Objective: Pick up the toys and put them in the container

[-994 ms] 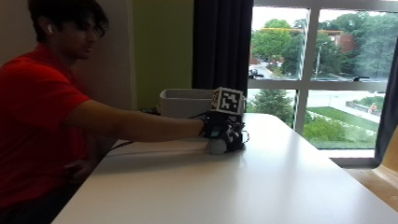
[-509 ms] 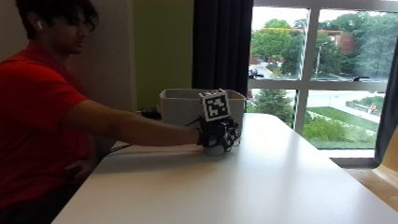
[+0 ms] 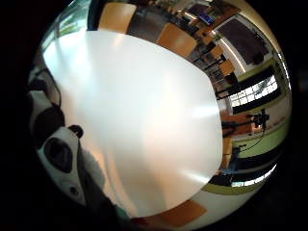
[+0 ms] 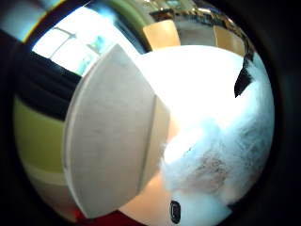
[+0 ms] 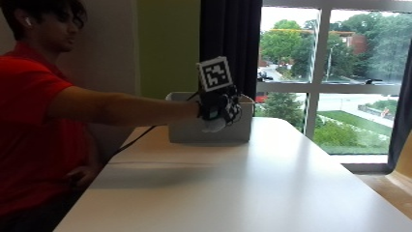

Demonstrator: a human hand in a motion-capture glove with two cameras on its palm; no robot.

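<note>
My right hand (image 5: 217,110) is raised above the table (image 5: 257,193), with my arm extended level toward the container (image 5: 193,130). The hand sits in front of the container's upper front wall, at about rim height, on the side nearer me. The fingers are curled around a plush toy (image 5: 213,125); a pale, rounded part of the toy hangs out below the glove, in front of the container wall and clear of the table surface.

In the thumb side palm view, the toy (image 4: 211,160) shows as white fluffy fabric with a black patch and a small dark eye-like spot, filling the area beside the container (image 4: 108,136). The container appears as a grey box with flat walls, its near corner just beside the toy. I cannot tell from this view whether the toy touches the container wall.

In the little finger side palm view, the toy (image 3: 60,154) shows black and white parts, probably a panda-like figure, though the shape is hard to read at the picture's edge. The white table (image 3: 144,110) spreads out beyond it.

The container stands on the far part of the table, near the window (image 5: 334,72) and just in front of the dark curtain (image 5: 228,43). My other hand rests at my hip, well apart from the container.
</note>
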